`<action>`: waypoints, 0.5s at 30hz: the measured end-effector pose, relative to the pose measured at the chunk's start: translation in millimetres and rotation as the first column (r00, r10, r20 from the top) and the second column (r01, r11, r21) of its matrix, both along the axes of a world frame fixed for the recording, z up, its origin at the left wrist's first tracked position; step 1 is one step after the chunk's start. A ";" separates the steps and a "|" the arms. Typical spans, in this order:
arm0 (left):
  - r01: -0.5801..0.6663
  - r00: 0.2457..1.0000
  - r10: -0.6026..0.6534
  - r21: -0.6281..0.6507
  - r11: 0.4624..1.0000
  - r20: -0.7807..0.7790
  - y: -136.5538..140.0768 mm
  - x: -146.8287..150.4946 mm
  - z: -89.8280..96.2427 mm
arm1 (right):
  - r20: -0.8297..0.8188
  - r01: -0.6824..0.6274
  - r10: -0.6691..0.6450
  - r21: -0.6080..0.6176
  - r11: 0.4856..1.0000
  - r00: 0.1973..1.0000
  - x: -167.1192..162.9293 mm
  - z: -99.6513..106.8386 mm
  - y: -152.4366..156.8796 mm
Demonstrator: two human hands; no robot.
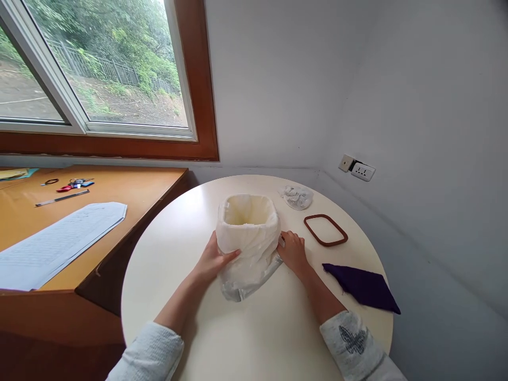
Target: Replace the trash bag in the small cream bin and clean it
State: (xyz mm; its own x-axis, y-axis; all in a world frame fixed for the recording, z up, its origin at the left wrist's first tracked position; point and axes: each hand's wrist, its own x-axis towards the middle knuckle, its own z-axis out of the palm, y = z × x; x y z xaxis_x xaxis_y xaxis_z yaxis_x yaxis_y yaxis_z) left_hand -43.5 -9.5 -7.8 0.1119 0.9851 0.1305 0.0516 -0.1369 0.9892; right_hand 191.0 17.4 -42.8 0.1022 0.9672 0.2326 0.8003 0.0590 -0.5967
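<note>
A small square-mouthed bin (249, 211) stands upright on the round white table. A thin white plastic bag (250, 267) is folded over its rim and hangs loosely down the outside, its lower edge spread on the tabletop toward me. My left hand (216, 259) grips the bin's left side through the bag, thumb across the front. At the right side my right hand (292, 248) has its fingers bent closed on the bag; their tips are partly hidden. A brown rounded-square ring (326, 243) lies flat to the right of the bin, apart from both hands.
A crumpled clear-white plastic bag (297, 197) lies at the table's back right. Purple cloth (363, 287) hangs slightly over the right edge. The desk (154, 185) at left holds papers (71, 238), a pen (62, 198) and keys (77, 183). A wall socket (363, 171) is behind.
</note>
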 end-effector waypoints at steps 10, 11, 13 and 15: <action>-0.099 0.993 0.102 0.038 0.994 -0.065 4.5 -9.9 -1.2 | -0.460 -0.079 0.076 0.011 0.997 0.885 -1.4 6.1 -2.7; -0.134 0.988 0.138 0.065 0.989 -0.075 5.2 -10.4 -1.5 | -0.520 -0.084 0.080 0.016 0.996 0.851 -2.1 6.7 -2.0; -0.203 0.972 0.215 0.116 0.972 -0.098 6.8 -11.6 -2.0 | -0.632 -0.094 0.089 0.026 0.995 0.770 -3.3 8.4 -0.6; -0.265 0.951 0.282 0.138 0.954 -0.123 8.4 -13.2 -2.9 | -0.723 -0.100 0.097 0.039 0.994 0.684 -3.8 10.7 0.1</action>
State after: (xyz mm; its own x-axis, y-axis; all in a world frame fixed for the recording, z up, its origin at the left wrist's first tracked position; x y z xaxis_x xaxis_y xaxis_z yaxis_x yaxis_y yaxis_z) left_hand -56.7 -1.1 -10.6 -0.1339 0.9588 0.2505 0.2404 -0.2138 0.9468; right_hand 187.2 17.5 -32.2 0.1417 0.9820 0.1245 0.1097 0.1094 -0.9879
